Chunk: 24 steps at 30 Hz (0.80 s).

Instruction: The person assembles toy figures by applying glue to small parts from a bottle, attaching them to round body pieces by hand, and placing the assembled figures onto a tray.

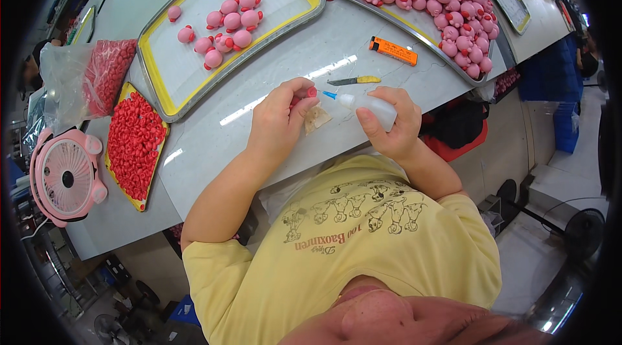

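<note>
Between the fingertips of my left hand is a small red piece, partly covered by the fingers. My right hand is wrapped round a translucent white squeeze bottle with a blue needle tip. The bottle lies nearly level, and its tip points left, close beside the red piece; whether they touch I cannot tell. Below the tip, a stained, crumpled scrap rests on the table edge. A craft knife with a yellow end lies just beyond the bottle.
A tray at the far left holds several pink round figures. Another tray at the far right is heaped with them. Left are a yellow tray of red pieces, a bag of red pieces and a pink fan. An orange box lies beyond the knife.
</note>
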{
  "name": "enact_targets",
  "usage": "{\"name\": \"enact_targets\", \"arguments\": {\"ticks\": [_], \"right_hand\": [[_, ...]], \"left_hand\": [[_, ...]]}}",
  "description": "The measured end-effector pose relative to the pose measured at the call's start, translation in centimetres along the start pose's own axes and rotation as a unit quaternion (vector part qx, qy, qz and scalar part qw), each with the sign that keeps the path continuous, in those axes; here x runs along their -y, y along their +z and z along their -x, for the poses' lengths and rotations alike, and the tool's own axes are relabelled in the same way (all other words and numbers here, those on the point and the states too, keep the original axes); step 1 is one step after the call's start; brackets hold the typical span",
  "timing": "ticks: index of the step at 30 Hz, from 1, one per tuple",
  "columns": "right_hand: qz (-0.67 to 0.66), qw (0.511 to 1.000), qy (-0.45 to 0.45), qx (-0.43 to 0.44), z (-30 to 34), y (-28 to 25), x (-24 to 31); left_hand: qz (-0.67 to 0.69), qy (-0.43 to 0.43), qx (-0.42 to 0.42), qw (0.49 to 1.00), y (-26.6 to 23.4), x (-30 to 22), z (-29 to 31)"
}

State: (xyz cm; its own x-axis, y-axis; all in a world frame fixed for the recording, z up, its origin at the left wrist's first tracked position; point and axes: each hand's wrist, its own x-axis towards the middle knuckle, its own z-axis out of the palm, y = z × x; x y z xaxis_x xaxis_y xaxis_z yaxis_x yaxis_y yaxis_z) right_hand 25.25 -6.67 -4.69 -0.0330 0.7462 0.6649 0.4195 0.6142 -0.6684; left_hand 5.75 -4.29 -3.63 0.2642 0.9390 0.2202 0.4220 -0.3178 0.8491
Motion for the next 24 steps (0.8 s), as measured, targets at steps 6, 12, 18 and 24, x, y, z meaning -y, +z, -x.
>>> {"name": "enact_targets", "arguments": {"ticks": [6, 12, 18, 24], "right_hand": [[0.003, 1.0, -0.014, 0.004, -0.2, 0.0, 0.4], [-0.037, 0.998, 0.038, 0.024, -0.3, -0.5, 0.4], [-0.081, 0.99, 0.1, 0.062, -1.0, -1.3, 1.0], [-0.06, 0.992, 0.084, 0.065, -1.2, -0.9, 1.3]], "left_hand": [[-0.026, 0.033, -0.014, 0.999, 0.2, 0.3, 0.1], [-0.076, 0.098, -0.044, 0.991, 0.3, 0.1, 0.1], [-0.099, 0.165, -0.05, 0.98, 0.2, 0.1, 0.0], [-0.106, 0.19, -0.053, 0.975, -0.2, 0.4, 0.1]]}}
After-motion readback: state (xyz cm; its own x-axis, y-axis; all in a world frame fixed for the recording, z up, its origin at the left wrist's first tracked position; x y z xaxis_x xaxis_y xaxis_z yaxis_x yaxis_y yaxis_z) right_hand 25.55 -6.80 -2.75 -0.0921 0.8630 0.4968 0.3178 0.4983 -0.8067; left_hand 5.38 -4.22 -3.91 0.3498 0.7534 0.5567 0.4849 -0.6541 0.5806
